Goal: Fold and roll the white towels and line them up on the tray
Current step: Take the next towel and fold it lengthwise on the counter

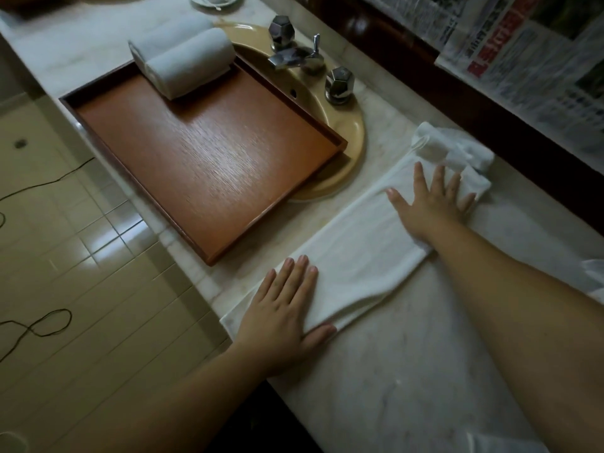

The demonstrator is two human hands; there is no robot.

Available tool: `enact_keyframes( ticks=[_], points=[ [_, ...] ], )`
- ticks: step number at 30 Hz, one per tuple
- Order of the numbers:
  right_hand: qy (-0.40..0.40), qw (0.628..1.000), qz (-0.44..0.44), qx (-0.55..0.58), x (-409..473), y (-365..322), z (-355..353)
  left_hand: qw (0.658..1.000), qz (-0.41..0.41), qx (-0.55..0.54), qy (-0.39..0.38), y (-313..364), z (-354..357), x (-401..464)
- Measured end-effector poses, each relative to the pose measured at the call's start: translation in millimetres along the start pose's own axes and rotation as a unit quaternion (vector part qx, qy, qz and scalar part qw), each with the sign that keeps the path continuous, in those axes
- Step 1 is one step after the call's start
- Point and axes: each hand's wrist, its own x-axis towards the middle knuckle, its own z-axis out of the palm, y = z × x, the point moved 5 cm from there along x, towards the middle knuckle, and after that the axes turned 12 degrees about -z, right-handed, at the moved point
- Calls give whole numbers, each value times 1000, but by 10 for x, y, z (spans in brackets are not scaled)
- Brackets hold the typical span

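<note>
I see my left hand (287, 308) lying flat on the near end of a long white folded towel (366, 256), with the fingers (302, 268) straight and close together and the thumb along the towel's edge; it presses down and holds nothing. My right hand (431, 201) lies flat on the far end of the same towel, its fingers spread wide and straight, also only pressing. The towel is stretched as a narrow strip on the pale marble desk (408, 371), running from near me toward the wall. Just beyond my right hand a crumpled pile of white towels (457, 152) rests on the desk, touching the far end of the strip. To the left, a brown rectangular wooden tray (202, 165) sits across a beige oval sink (353, 132), and two rolled white towels (186, 60) lie side by side, touching, at the tray's far end. Behind the tray stands a chrome faucet (294, 55) with two faceted knobs. On the tiled floor (81, 240) at left a dark thin cord (42, 325) makes a loop.
</note>
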Motion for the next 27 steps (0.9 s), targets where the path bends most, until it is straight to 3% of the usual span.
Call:
enact_keyframes(
  ticks=[4, 8, 11, 14, 18, 24, 27],
  points=[
    [126, 988, -19, 84, -602, -325, 49, 999, 1, -7, -31, 3, -52, 22],
    [300, 922, -58, 237, -1776, -764, 365, 988, -13, -150, -32, -198, -334, -20],
    [286, 908, -99, 289, -2548, -1164, 684, 987, -60, -137, 54, -609, -593, -159],
    [234, 919, -123, 292, -3094, -1544, 987, 989, -97, -104, -39, -992, -569, -243],
    [162, 942, -69, 286, -3378, -1927, 1311, 988, -38, -125, -79, -1106, -524, -293],
    [257, 943, 50, 206, -3315, -2279, 1344, 983, -1, -165, -85, -1086, -567, -209],
    [308, 922, 100, 214, -3357, -2400, 1249, 982, 17, -162, -91, -1068, -587, -154]
  ],
)
